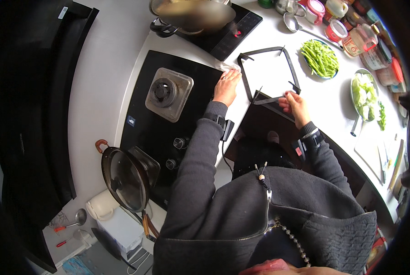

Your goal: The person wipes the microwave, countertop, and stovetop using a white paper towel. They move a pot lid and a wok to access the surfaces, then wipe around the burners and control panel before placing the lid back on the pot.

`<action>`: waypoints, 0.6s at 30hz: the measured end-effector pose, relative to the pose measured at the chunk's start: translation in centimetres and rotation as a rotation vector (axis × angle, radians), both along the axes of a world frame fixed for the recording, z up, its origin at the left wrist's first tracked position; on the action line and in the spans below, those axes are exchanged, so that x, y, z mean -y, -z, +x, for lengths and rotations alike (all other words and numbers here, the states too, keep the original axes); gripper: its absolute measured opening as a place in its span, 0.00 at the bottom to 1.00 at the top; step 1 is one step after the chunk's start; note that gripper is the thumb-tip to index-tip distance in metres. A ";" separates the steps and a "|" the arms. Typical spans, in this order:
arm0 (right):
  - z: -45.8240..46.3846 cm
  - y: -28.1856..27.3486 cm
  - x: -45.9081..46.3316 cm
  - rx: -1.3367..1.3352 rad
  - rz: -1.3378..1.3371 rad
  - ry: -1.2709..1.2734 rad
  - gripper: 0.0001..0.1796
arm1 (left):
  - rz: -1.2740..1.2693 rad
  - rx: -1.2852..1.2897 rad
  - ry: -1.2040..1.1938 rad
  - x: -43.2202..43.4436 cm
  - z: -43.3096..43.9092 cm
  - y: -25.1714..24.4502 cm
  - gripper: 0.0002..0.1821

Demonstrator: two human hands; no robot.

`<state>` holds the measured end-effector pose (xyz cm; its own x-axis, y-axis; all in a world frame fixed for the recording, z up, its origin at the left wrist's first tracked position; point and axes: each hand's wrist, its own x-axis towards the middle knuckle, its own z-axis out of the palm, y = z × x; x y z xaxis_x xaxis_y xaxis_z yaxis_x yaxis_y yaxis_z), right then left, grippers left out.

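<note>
My left hand (228,86) presses a crumpled white cloth (229,66) onto the counter strip beside the black gas hob (205,80). Its fingers lie over the cloth. My right hand (293,103) is at the near corner of a black metal pan support (245,80), which rests on the white counter (315,96) and partly juts over its edge. The fingers of that hand are curled by the frame; whether they grip it cannot be told. On the hob, a burner (163,92) sits exposed in a stained square metal tray (183,103).
A pot (194,17) stands on an induction cooker (225,43) at the top. A lidded wok (126,178) covers the hob's lower burner. Cut green vegetables (320,59), a strainer of leaves (364,92), a ladle (291,22) and jars (358,39) occupy the right side.
</note>
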<state>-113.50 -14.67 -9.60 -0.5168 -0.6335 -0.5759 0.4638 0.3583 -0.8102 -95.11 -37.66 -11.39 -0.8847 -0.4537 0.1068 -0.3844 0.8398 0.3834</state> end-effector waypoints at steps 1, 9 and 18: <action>-0.7 0.1 0.0 0.006 -0.019 0.032 0.20 | 0.005 -0.016 0.011 -0.8 0.2 -0.2 0.25; -2.6 0.6 -1.3 0.032 -0.069 -0.126 0.20 | 0.100 -0.082 -0.081 -9.0 6.6 -1.5 0.24; 0.4 -4.1 -3.9 0.024 -0.065 -0.500 0.13 | 0.778 -0.267 -0.592 -20.0 16.9 -6.6 0.15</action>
